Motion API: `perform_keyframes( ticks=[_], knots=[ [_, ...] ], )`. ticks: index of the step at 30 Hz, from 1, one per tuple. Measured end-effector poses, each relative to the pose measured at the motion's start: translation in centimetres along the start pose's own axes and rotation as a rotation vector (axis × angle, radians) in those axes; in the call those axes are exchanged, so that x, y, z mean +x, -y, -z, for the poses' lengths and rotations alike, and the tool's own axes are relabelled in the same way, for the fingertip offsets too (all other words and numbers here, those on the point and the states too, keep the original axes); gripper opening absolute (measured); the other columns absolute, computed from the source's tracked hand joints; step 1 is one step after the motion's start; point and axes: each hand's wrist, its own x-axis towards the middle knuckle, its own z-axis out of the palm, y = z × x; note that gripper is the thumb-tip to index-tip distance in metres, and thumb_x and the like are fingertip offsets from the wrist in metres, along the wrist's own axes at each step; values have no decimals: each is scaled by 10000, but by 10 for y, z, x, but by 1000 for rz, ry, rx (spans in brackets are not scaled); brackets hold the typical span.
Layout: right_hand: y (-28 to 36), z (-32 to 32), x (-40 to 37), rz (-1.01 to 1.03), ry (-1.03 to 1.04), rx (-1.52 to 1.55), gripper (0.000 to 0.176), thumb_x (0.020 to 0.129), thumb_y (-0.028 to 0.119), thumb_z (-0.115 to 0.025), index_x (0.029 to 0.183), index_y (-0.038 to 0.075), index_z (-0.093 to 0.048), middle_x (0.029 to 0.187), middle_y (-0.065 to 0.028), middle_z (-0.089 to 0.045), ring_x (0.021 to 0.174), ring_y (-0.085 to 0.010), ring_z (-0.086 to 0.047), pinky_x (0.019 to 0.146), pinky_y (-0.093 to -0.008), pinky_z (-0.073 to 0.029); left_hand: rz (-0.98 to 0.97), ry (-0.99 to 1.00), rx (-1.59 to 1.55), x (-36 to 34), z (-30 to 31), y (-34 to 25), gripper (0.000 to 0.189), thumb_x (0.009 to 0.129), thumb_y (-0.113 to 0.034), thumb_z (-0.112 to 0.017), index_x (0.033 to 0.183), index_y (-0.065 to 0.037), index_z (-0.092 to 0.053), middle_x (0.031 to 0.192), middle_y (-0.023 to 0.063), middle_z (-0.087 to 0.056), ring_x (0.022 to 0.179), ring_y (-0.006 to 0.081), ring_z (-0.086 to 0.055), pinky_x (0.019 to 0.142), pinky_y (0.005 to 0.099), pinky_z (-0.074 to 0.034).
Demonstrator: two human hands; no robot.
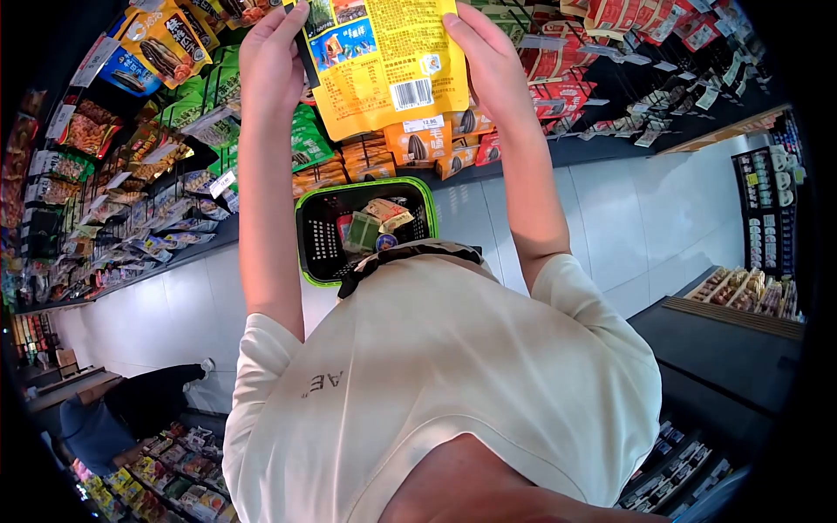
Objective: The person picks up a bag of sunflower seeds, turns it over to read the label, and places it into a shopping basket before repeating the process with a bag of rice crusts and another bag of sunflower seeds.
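The left hand (270, 65) and the right hand (493, 65) are both holding a yellow packet (379, 78) up in front of the snack rack, one at each side edge. Each hand is nearly closing, thumb on the printed face and fingers curling behind, leaving about the packet's thickness between them (the fingertips at the back are hiding, so I cannot tell how hard they are pressing). The upper end of the packet is running out of view, while its lower edge is hanging free over the orange bags (418, 144). Green bags (309, 139) are hanging near the left wrist, and red bags (558, 96) are hanging beyond the right hand. Below, near the body, a black basket (330, 213) with a green rim is holding a few small packages.

The packet is looking light and soft, its film probably creasing easily and perhaps sliding a little under dry fingers. Its contents are likely shifting and sagging low, so the side edges are offering a steady hold, and the bottom corners are looking good for extra support.
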Motion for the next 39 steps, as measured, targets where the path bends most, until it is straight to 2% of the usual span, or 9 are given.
perform_keyframes(
  ticks=[3, 4, 7, 14, 25, 29, 34, 37, 39],
  knots=[
    [-2, 9, -2, -114, -2, 75, 271, 898, 197, -482, 1077, -3, -525, 943, -6, -574, 849, -59, -505, 739, -209, -410, 46, -76, -7, -11, -23, -1, 146, 857, -127, -534, 915, 3, -566, 745, 21, -596, 655, 83, -587, 564, 226, -471],
    [1, 11, -2, -180, -3, 89, 283, 894, 203, -493, 1092, 2, -518, 950, -8, -573, 855, -60, -503, 743, -211, -410, 94, -59, 2, -9, -14, 8, 133, 851, -120, -533, 913, -6, -557, 802, 42, -608, 679, 114, -593, 594, 248, -485],
    [-6, 18, -3, -236, 8, 51, 346, 893, 229, -516, 1154, 5, -483, 1077, -20, -552, 960, -76, -495, 824, -231, -403, 141, -114, -28, -18, -30, 19, 164, 857, -141, -543, 936, 0, -560, 856, 49, -615, 740, 107, -588, 638, 246, -479],
    [-10, 37, 1, -317, 52, 76, 336, 909, 215, -484, 1169, 3, -464, 1069, -36, -556, 953, -84, -508, 809, -235, -410, 192, -106, -56, -21, -49, 32, 181, 891, -159, -493, 989, -13, -537, 885, 61, -617, 730, 114, -604, 618, 260, -496],
    [-19, 38, 23, -269, 55, 79, 343, 922, 232, -460, 1174, -1, -471, 1060, -41, -562, 936, -90, -522, 796, -230, -417, -2, -140, -66, 3, -54, 17, 224, 883, -126, -509, 1061, 9, -521, 947, 41, -591, 833, 97, -562, 704, 241, -457],
    [-14, 35, 30, -266, 71, 74, 336, 926, 241, -450, 1150, -5, -493, 1042, -43, -573, 923, -85, -518, 797, -229, -406, -76, -139, 79, 28, -48, -5, 284, 872, -126, -509, 1140, -35, -498, 987, 67, -583, 924, 127, -529, 811, 266, -409],
    [-18, 30, 48, -234, 59, 96, 328, 921, 241, -460, 1128, -8, -510, 1006, -37, -583, 896, -75, -524, 769, -218, -412, -139, -11, 361, 51, -43, -15, 188, 845, -155, -565, 964, -20, -617, 1013, 51, -588, 947, 131, -519, 854, 259, -384],
    [-17, 29, 61, -234, 74, 136, 316, 905, 225, -491, 1113, -11, -517, 980, -36, -590, 857, -74, -539, 740, -214, -425, -145, 30, 330, 60, -36, -16, 168, 843, -124, -577, 983, -41, -615, 963, 37, -584, 898, 102, -521, 794, 231, -408],
    [-13, 26, 69, -229, 101, 146, 308, 894, 211, -512, 1106, -13, -519, 969, -36, -593, 838, -76, -547, 727, -214, -433, -140, 13, 361, 62, -37, -17, 167, 840, -124, -581, 981, -41, -617, 975, 38, -586, 913, 106, -522, 809, 239, -406]
  ],
)
